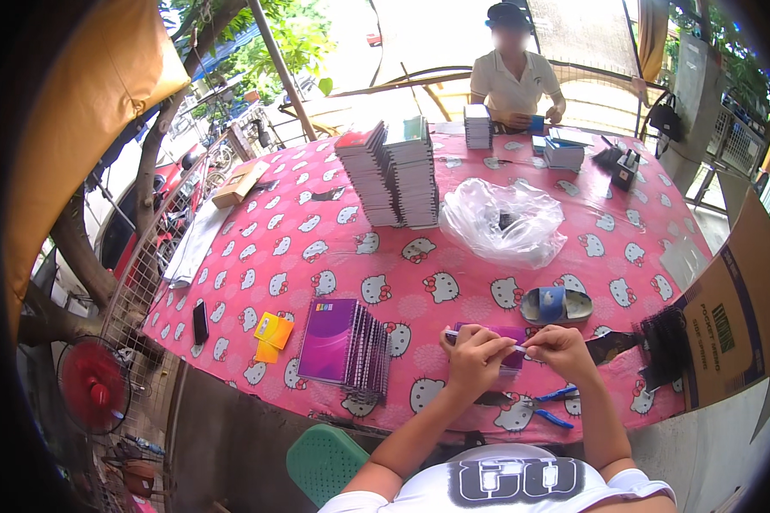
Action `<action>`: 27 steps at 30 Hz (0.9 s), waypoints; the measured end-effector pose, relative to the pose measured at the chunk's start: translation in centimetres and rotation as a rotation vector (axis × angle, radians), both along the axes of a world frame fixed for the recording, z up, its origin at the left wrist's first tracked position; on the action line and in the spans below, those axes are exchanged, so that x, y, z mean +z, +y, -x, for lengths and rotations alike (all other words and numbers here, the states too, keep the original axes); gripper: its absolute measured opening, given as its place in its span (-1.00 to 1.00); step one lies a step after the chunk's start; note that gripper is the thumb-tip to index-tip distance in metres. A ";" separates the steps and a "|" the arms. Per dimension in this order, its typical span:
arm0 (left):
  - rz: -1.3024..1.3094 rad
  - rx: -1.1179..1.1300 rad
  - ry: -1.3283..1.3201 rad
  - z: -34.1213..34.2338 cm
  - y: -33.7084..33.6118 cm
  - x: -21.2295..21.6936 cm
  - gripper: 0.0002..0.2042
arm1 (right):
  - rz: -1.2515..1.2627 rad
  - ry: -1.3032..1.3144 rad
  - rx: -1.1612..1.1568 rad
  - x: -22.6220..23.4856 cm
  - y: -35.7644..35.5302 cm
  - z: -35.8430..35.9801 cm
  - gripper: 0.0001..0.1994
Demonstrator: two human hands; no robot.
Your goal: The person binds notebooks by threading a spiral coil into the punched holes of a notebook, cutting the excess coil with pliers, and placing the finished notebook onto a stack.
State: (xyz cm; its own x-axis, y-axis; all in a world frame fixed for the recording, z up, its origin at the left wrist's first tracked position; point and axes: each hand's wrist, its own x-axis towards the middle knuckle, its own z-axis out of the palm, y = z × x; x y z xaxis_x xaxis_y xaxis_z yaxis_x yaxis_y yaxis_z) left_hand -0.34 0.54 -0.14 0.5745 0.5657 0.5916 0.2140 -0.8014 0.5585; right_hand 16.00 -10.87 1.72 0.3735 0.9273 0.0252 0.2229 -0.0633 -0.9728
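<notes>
A small purple notebook lies in front of me at the table's near side, partly covered by my hands. Over its left part, my left hand is closed, its fingertips pinched at one end of a thin whitish piece. My right hand comes from the other side, thumb and fingers pinched on that piece too. What exactly it is, I cannot make out. Blue-handled pliers lie just below my hands. To the left stands a stack of purple spiral notebooks.
A blue slide sandal, a clear plastic bag and tall notebook stacks lie beyond my hands. Black wires and a cardboard box are at right. Yellow packets and a phone lie left. Another person sits opposite.
</notes>
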 end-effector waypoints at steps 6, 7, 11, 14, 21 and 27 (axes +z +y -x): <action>0.037 0.048 -0.006 0.1 -0.5 0.1 -0.83 | -0.110 -0.502 0.008 1.6 0.2 0.9 -0.83; 0.040 0.045 -0.004 0.1 -0.4 0.2 -0.83 | -0.158 -0.583 0.008 1.9 0.2 1.0 -0.80; 0.015 0.019 0.001 0.2 0.2 0.2 -0.81 | -0.271 -0.441 -0.007 0.8 0.5 1.0 -0.75; -0.004 0.014 -0.039 0.4 0.5 -0.1 -0.80 | -0.067 -0.463 -0.061 2.7 0.3 2.1 -0.77; -0.032 -0.033 0.017 0.9 0.8 0.5 -0.77 | -0.091 -0.726 -0.049 2.1 0.8 2.1 -0.74; -0.029 -0.014 0.009 0.7 0.6 0.2 -0.78 | -0.121 -0.693 -0.110 2.4 1.0 3.1 -0.82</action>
